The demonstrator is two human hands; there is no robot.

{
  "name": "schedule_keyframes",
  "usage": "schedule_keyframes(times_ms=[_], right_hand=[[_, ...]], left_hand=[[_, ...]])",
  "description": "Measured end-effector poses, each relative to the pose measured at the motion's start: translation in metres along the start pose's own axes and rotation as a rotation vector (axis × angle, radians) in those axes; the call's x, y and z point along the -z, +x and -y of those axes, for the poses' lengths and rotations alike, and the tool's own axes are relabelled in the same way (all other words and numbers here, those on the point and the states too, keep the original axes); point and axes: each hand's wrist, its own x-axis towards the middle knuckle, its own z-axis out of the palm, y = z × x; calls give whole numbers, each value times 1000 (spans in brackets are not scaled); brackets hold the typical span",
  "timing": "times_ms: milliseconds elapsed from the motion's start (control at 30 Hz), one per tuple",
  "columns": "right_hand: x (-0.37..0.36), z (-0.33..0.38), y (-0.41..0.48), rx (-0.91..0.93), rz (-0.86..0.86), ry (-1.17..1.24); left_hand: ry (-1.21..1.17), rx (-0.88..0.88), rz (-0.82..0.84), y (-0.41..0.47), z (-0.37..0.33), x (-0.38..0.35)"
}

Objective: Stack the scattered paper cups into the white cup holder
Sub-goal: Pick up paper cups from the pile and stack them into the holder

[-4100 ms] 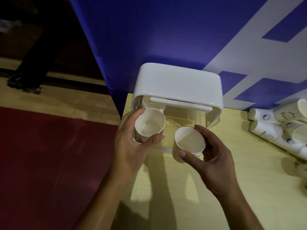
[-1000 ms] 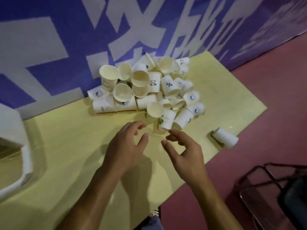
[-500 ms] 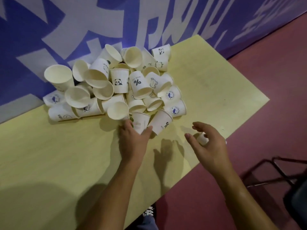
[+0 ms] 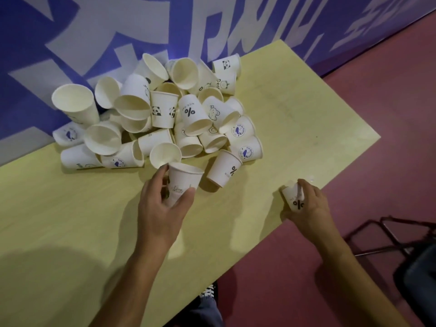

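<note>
Half a second ago the left hand [image 4: 162, 208] was only reaching the front of the heap and the right hand [image 4: 311, 208] was spread open above the table's edge. Now each hand has closed on a cup.

The left hand grips a paper cup [image 4: 184, 182] with a faint drawing on its side. The thumb is on the cup's right wall and the fingers wrap its left wall. The cup's mouth faces up and away, and it tilts slightly. It sits just in front of the pile of paper cups [image 4: 165, 114], with its rim close to an open-mouthed cup at the pile's front.

The right hand curls its fingers over a percent-marked cup [image 4: 293, 197] at the near right edge of the table [image 4: 295, 102], well apart from the pile. The hand hides much of this cup, so I cannot tell which end points where.

Between the hands, nearer the left one, a fallen percent cup [image 4: 224, 169] lies on its side at the edge of the pile.

The pile rests at the table's far edge against a blue wall with white lettering [image 4: 70, 31]. Red floor [image 4: 377, 114] lies beyond the table's right edge, with a dark metal frame [image 4: 389, 232] at lower right.
</note>
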Motion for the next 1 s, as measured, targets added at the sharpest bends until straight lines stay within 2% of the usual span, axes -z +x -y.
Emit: schedule_keyframes(times_ms=[167, 300, 400, 667, 800, 1000], right_hand=[[-6, 14, 10, 22, 35, -127], [-15, 39, 3, 150, 63, 2], [-24, 60, -8, 222, 46, 7], [-37, 117, -45, 333, 162, 180], [-42, 147, -65, 412, 234, 169], [-58, 215, -110, 620, 169, 130]], left_hand=[[-79, -24, 14, -4, -2, 12], [-87, -59, 30, -6, -3, 24], [-153, -43, 19, -10, 1, 32], [-173, -43, -87, -32, 41, 68], [-203, -26, -128, -50, 56, 101], [-269, 26, -232, -77, 86, 168]])
